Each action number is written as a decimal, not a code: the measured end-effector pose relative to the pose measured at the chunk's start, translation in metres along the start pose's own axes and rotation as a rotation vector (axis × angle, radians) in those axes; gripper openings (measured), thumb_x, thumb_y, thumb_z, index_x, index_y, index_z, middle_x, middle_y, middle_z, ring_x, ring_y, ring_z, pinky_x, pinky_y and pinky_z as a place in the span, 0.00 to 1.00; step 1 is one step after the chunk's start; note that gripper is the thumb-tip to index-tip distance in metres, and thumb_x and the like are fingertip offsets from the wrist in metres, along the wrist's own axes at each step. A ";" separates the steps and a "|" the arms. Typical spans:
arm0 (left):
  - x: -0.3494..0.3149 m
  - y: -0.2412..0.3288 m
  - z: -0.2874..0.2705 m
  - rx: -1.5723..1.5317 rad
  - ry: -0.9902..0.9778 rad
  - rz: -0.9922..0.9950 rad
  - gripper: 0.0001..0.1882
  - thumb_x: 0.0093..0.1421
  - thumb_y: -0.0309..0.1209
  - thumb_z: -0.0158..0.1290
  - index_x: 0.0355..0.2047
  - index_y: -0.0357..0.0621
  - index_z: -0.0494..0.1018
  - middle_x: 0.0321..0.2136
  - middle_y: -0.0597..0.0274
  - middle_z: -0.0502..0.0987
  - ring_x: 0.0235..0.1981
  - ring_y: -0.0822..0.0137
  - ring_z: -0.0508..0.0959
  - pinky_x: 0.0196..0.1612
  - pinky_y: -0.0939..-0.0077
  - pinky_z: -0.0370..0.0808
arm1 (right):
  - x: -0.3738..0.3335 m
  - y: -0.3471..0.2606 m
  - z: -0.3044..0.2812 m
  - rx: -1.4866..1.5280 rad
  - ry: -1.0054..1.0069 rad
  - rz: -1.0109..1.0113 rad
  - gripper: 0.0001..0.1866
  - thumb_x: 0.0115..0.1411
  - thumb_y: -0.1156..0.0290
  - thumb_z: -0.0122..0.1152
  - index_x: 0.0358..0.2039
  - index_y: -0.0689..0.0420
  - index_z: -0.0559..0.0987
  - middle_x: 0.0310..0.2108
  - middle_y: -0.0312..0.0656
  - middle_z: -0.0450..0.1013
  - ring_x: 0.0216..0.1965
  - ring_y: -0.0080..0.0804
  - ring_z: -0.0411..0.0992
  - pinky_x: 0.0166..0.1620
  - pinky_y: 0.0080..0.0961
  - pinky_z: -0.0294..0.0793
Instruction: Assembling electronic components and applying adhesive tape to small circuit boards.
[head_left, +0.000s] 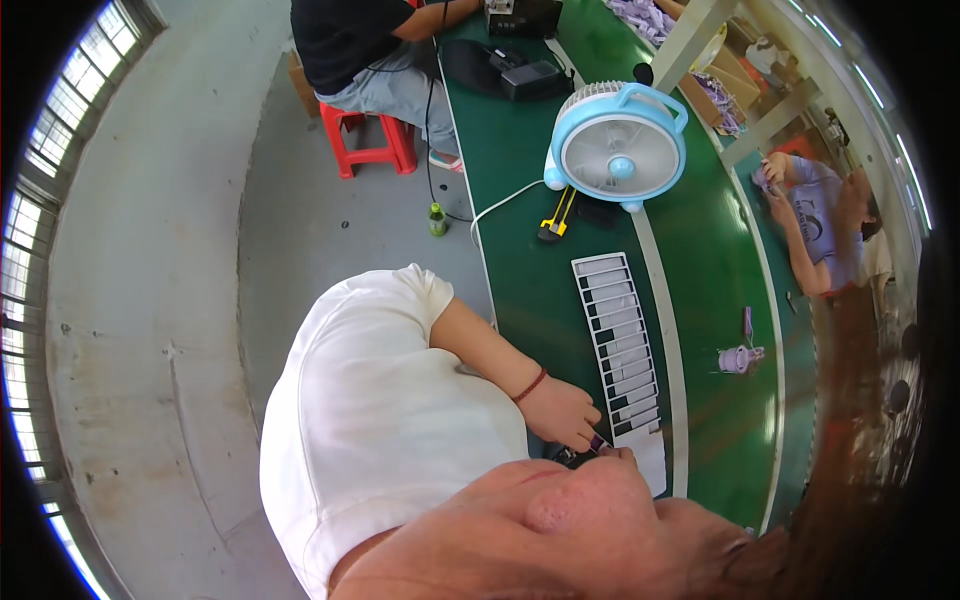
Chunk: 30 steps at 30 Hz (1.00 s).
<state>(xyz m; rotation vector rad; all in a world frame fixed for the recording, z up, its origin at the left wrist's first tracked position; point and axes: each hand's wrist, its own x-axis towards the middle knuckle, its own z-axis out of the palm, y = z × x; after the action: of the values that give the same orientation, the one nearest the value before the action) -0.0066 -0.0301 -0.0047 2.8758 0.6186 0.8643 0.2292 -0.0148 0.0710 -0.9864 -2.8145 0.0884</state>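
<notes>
My left hand (562, 412), with a dark red bracelet at the wrist, is closed with its fingertips pinched on a small dark purple piece (598, 442). Just below it, the fingertips of my right hand (620, 455) show, bent in toward the same piece. The rest of that hand is hidden, so what it grips does not show. Beside both hands lies a long white slotted tray (617, 323) with several narrow compartments holding pale, flat pieces. A plain white sheet or panel (645, 455) sits at its lower end. Something dark (565, 455) lies under my left hand, partly covered.
A blue fan (621, 145) stands on the green table (530, 280) beyond the tray, with a yellow-and-black tool (554, 222) near it. A lilac bundle (738, 359) lies to the right. One co-worker sits on a red stool (370, 145); another works across the table.
</notes>
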 end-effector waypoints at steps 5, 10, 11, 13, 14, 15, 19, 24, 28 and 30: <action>0.001 0.003 -0.001 -0.002 0.014 0.007 0.09 0.59 0.34 0.56 0.38 0.45 0.73 0.36 0.63 0.76 0.40 0.57 0.76 0.37 0.63 0.73 | 0.002 -0.005 -0.005 -0.023 -0.035 0.019 0.03 0.60 0.78 0.63 0.30 0.58 0.78 0.30 0.44 0.70 0.32 0.46 0.75 0.32 0.41 0.76; 0.000 0.004 -0.003 -0.009 0.001 0.003 0.08 0.60 0.33 0.55 0.37 0.45 0.73 0.36 0.63 0.76 0.40 0.58 0.76 0.37 0.63 0.73 | 0.010 -0.012 -0.015 -0.014 -0.065 0.032 0.03 0.59 0.78 0.64 0.30 0.59 0.77 0.31 0.44 0.70 0.33 0.46 0.75 0.33 0.41 0.76; 0.000 0.004 -0.002 -0.005 0.004 0.003 0.08 0.60 0.33 0.55 0.37 0.45 0.73 0.36 0.63 0.76 0.40 0.58 0.76 0.37 0.63 0.73 | 0.011 -0.013 -0.015 -0.018 -0.078 0.027 0.04 0.59 0.78 0.64 0.29 0.59 0.77 0.31 0.45 0.70 0.33 0.46 0.75 0.33 0.41 0.76; -0.001 0.005 -0.002 0.002 0.008 -0.003 0.08 0.60 0.33 0.55 0.37 0.45 0.73 0.36 0.63 0.76 0.39 0.58 0.76 0.37 0.63 0.73 | 0.011 -0.009 -0.012 -0.020 -0.091 0.017 0.04 0.58 0.78 0.64 0.29 0.59 0.77 0.31 0.45 0.70 0.33 0.46 0.75 0.33 0.41 0.76; -0.001 0.004 -0.002 -0.002 0.011 0.004 0.08 0.60 0.33 0.55 0.37 0.45 0.73 0.36 0.63 0.76 0.39 0.58 0.76 0.37 0.63 0.74 | 0.011 -0.010 -0.010 -0.038 -0.109 0.022 0.05 0.57 0.77 0.65 0.29 0.59 0.76 0.31 0.45 0.70 0.34 0.46 0.75 0.34 0.41 0.76; -0.001 0.004 -0.002 -0.007 0.013 0.011 0.08 0.60 0.33 0.55 0.37 0.45 0.73 0.36 0.63 0.76 0.39 0.58 0.76 0.37 0.63 0.74 | 0.012 -0.010 -0.008 -0.054 -0.127 0.027 0.05 0.56 0.77 0.66 0.29 0.59 0.76 0.31 0.45 0.70 0.34 0.46 0.75 0.34 0.41 0.76; -0.001 0.003 -0.002 0.003 0.029 0.026 0.08 0.60 0.34 0.55 0.37 0.45 0.73 0.36 0.63 0.76 0.39 0.58 0.75 0.36 0.64 0.73 | 0.010 0.000 0.002 -0.060 -0.138 0.027 0.07 0.54 0.77 0.67 0.29 0.59 0.75 0.31 0.45 0.70 0.34 0.46 0.75 0.34 0.42 0.76; -0.001 0.003 -0.004 0.049 0.047 0.039 0.08 0.59 0.34 0.56 0.37 0.47 0.73 0.36 0.64 0.75 0.39 0.59 0.75 0.36 0.65 0.73 | 0.006 0.023 0.017 0.011 -0.116 -0.082 0.09 0.52 0.79 0.67 0.30 0.59 0.74 0.31 0.46 0.70 0.35 0.47 0.74 0.34 0.42 0.75; -0.001 0.000 -0.002 0.043 0.035 0.054 0.09 0.59 0.35 0.56 0.37 0.47 0.73 0.36 0.65 0.75 0.40 0.59 0.75 0.36 0.65 0.73 | 0.003 0.028 0.017 0.073 -0.098 -0.099 0.10 0.51 0.80 0.67 0.30 0.59 0.73 0.31 0.46 0.69 0.35 0.48 0.73 0.34 0.43 0.75; 0.000 -0.002 -0.001 0.037 0.034 0.083 0.11 0.58 0.36 0.57 0.38 0.47 0.73 0.36 0.63 0.77 0.39 0.57 0.76 0.35 0.61 0.75 | 0.000 0.028 0.020 0.120 -0.058 -0.062 0.10 0.51 0.80 0.67 0.30 0.59 0.73 0.31 0.46 0.69 0.35 0.50 0.73 0.34 0.44 0.74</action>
<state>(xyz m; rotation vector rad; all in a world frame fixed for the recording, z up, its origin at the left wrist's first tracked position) -0.0081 -0.0282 -0.0042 2.9446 0.5263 0.9243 0.2428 0.0072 0.0483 -0.8833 -2.8508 0.2798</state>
